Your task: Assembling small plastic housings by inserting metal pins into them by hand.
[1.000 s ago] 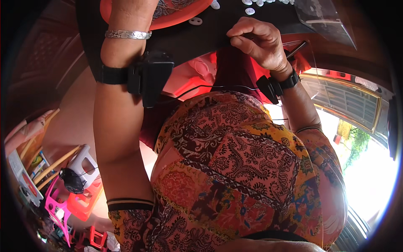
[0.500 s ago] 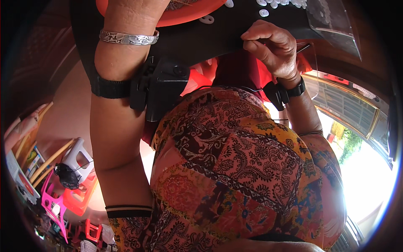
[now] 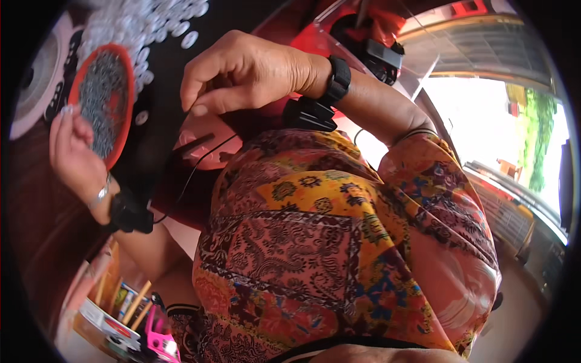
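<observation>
My left hand point(image 3: 74, 145) is at the left rim of an orange-red bowl point(image 3: 124, 130). The bowl holds many small grey metal pieces point(image 3: 100, 91), perhaps nails or screws. Between my left thumb and fingertips sits a small whitish piece point(image 3: 66, 110), too blurred to name. Over the dark tabletop point(image 3: 166, 91), my right hand point(image 3: 248, 75) is closed, with thumb and index finger pinched together. Whatever it may hold is hidden. Several white oval plastic pieces with holes point(image 3: 142, 24) lie heaped beyond the bowl, and a few are loose near it.
A pale round object point(image 3: 51, 78) with a dark patterned edge stands at the far left. Clear plastic sheeting or a box edge point(image 3: 426, 75) and a black device point(image 3: 384, 59) are beyond my right forearm. A dark cable point(image 3: 193, 172) hangs between my arms.
The view has swung, bringing the bowl and white heap to the left. My left hand, mostly out of frame before, now shows at the bowl. My right hand stays pinched.
</observation>
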Action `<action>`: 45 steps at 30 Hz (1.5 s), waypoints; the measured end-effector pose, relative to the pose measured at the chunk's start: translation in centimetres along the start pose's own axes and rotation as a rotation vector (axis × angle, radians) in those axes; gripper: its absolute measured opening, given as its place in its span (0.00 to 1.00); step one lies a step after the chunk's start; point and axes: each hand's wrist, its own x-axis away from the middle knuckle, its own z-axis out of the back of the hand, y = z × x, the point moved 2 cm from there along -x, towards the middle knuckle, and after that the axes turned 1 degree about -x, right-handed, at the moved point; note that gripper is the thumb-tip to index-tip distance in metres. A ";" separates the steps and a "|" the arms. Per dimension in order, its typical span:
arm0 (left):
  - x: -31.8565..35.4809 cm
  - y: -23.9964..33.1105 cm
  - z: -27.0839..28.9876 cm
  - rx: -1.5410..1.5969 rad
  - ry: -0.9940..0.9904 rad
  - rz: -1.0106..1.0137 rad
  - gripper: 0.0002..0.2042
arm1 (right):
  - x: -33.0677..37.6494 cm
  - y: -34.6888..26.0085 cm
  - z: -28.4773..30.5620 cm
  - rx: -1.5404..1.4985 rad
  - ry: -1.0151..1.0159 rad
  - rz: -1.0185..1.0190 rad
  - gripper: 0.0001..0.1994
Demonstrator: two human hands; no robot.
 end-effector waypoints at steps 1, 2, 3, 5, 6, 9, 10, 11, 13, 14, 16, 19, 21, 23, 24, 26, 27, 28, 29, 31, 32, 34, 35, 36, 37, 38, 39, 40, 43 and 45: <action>0.1 0.0 0.1 -0.023 0.025 -0.016 0.09 | 1.2 -0.7 0.7 0.038 0.037 0.044 0.05; -0.2 -0.3 0.9 -0.029 -0.020 -0.028 0.10 | 2.9 -1.3 1.8 0.072 0.086 -0.018 0.04; -0.2 -0.7 1.9 -0.021 -0.026 -0.015 0.10 | 4.9 -1.3 2.9 0.113 0.183 -0.094 0.04; -0.7 0.2 2.8 -0.026 0.008 -0.040 0.11 | 8.7 -0.9 5.3 0.324 0.364 -0.234 0.04; -0.9 0.2 4.0 -0.101 0.041 -0.081 0.11 | 10.5 -0.5 5.9 0.471 0.453 -0.329 0.05; -0.6 1.0 5.4 -0.167 0.047 -0.244 0.12 | 17.3 0.1 8.4 0.993 0.469 -0.446 0.07; -0.4 1.1 6.6 -0.154 0.023 -0.241 0.12 | 18.8 0.1 8.4 1.028 0.461 -0.474 0.05; -1.9 3.4 9.4 -0.198 -0.030 -0.232 0.13 | 18.5 1.3 3.5 0.992 0.542 -0.522 0.05; -0.5 3.8 10.1 -0.129 -0.013 -0.144 0.13 | 19.4 1.9 2.1 1.092 0.483 -0.595 0.03; 0.6 3.6 11.2 -0.122 0.072 -0.110 0.16 | 19.1 1.3 1.8 1.121 0.546 -0.561 0.03; 2.1 2.8 11.8 -0.165 0.082 -0.138 0.15 | 18.5 2.3 1.9 1.109 0.571 -0.539 0.03; 4.8 1.1 12.0 -0.181 0.140 -0.155 0.12 | 18.5 3.0 1.8 1.127 0.602 -0.522 0.04; 5.8 0.7 12.1 -0.218 0.158 -0.204 0.11 | 18.7 3.6 2.0 1.163 0.526 -0.537 0.04; 6.4 0.7 11.5 -0.146 0.242 -0.179 0.11 | 18.9 4.3 2.5 1.150 0.528 -0.540 0.04; 7.0 1.2 10.1 -0.133 0.294 -0.149 0.10 | 19.0 4.8 2.9 1.136 0.522 -0.550 0.04; 7.5 0.9 9.5 -0.108 0.294 -0.149 0.10 | 19.5 5.2 3.5 1.138 0.549 -0.507 0.04; 7.8 0.7 9.2 -0.087 0.297 -0.137 0.11 | 19.7 5.2 4.0 1.134 0.566 -0.471 0.04; 8.1 0.4 8.8 -0.106 0.296 -0.134 0.11 | 19.9 5.2 4.7 1.139 0.566 -0.465 0.04; 8.4 0.4 8.0 -0.092 0.303 -0.132 0.11 | 20.0 5.2 5.0 1.134 0.570 -0.455 0.04; 8.8 -0.2 7.0 -0.073 0.301 -0.133 0.10 | 20.0 5.3 5.3 1.128 0.571 -0.445 0.04; 8.8 -0.4 7.1 -0.071 0.300 -0.134 0.10 | 20.0 5.4 5.5 1.127 0.569 -0.475 0.05; 8.9 -1.1 7.3 -0.060 0.307 -0.093 0.10 | 20.0 5.5 5.4 1.127 0.567 -0.506 0.05; 9.3 -1.2 7.2 -0.128 0.316 -0.112 0.11 | 20.2 5.5 5.3 1.112 0.576 -0.508 0.05; 9.4 -1.3 7.0 -0.125 0.315 -0.111 0.11 | 20.3 5.4 5.2 1.096 0.584 -0.509 0.05; 9.5 -1.4 6.8 -0.147 0.310 -0.147 0.11 | 20.4 5.2 5.3 1.098 0.583 -0.511 0.05; 9.5 -1.4 6.6 -0.169 0.305 -0.185 0.10 | 20.4 5.2 5.3 1.096 0.584 -0.521 0.05; 9.5 -1.4 6.4 -0.166 0.304 -0.185 0.10 | 20.4 5.1 5.4 1.094 0.584 -0.532 0.04; 9.6 -1.4 6.2 -0.197 0.310 -0.194 0.10 | 20.5 5.1 5.5 1.096 0.584 -0.532 0.04; 9.9 -1.3 5.7 -0.254 0.302 -0.231 0.10 | 20.4 5.4 5.1 1.106 0.588 -0.519 0.04; 10.3 -1.3 5.3 -0.277 0.299 -0.259 0.10 | 20.5 5.0 5.5 1.116 0.585 -0.530 0.05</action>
